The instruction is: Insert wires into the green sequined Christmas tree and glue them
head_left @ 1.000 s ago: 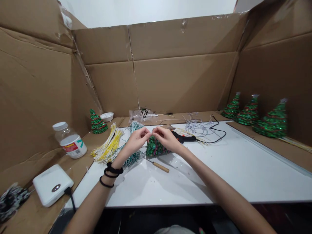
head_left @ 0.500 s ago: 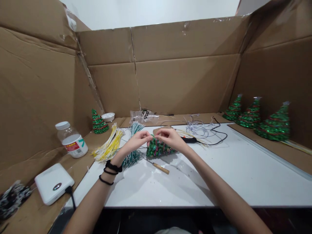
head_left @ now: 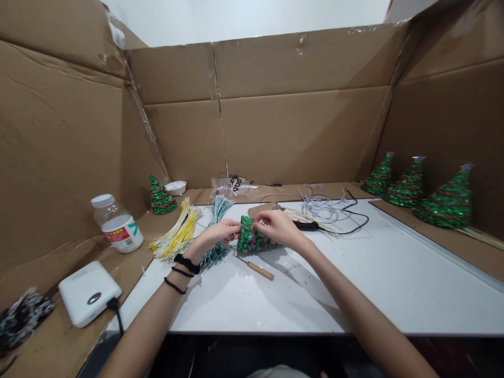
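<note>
A small green beaded Christmas tree (head_left: 246, 242) with reddish garland lies on its side on the white board. At its left edge is my left hand (head_left: 222, 232), thumb and fingertips pinched together; whatever lies between them is too small to name. My right hand (head_left: 277, 227) reaches over the tree from the right, thumb and forefinger closed against its upper side, and what they pinch cannot be made out. Just in front of the tree lies an awl (head_left: 260, 270) with a wooden handle. A bundle of green and white wires (head_left: 216, 252) passes behind my left wrist.
Yellow and white wires (head_left: 177, 236) lie to the left. A black-handled tool (head_left: 307, 226) with a cord and tangled clear wire (head_left: 321, 207) lie behind. Around the board are a jar (head_left: 118, 226), a white box (head_left: 90, 294), a left tree (head_left: 160, 197) and several trees (head_left: 444, 199) at right.
My hands have moved apart from a shared pinch at the tree's upper left. The left has drawn slightly left and down; the right stays at the tree, and more beads show between them.
</note>
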### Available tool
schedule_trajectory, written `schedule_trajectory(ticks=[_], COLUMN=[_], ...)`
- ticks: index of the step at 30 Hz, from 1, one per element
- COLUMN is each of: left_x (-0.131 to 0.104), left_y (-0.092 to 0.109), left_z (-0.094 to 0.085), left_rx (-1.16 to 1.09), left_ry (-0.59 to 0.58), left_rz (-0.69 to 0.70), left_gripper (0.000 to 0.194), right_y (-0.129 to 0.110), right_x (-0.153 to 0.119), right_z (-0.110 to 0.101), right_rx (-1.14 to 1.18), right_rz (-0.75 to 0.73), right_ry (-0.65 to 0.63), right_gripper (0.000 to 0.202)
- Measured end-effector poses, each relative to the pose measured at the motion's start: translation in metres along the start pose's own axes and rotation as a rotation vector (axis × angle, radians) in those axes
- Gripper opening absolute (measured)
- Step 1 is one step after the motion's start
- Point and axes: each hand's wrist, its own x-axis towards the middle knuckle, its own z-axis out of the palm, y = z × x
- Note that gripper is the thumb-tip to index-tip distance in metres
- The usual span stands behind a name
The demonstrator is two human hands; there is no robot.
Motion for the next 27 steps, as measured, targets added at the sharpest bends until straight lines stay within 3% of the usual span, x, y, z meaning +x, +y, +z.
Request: schedule_trajectory(ticks=[8, 17, 27], left_x=[0.004, 0.008, 0.008], left_y=[-0.005, -0.009, -0.01], left_z=[-0.003, -0.004, -0.004], left_rx=[-0.263, -0.296, -0.312], left_ry=[-0.138, -0.139, -0.128], left_rz=[-0.023, -0.01, -0.005], left_gripper=[0.033, 0.031, 0.032], right_y=[-0.007, -0.003, -0.008], right_x=[-0.003, -0.002, -0.004], right_z=[0.001, 0.009, 0.012], right_rx=[-0.188, -0.266, -0.273], right_rz=[-0.142, -0.131, -0.129], right_ry=[0.043, 0.098, 0.057], right_gripper=[0.015, 0.015, 0.013])
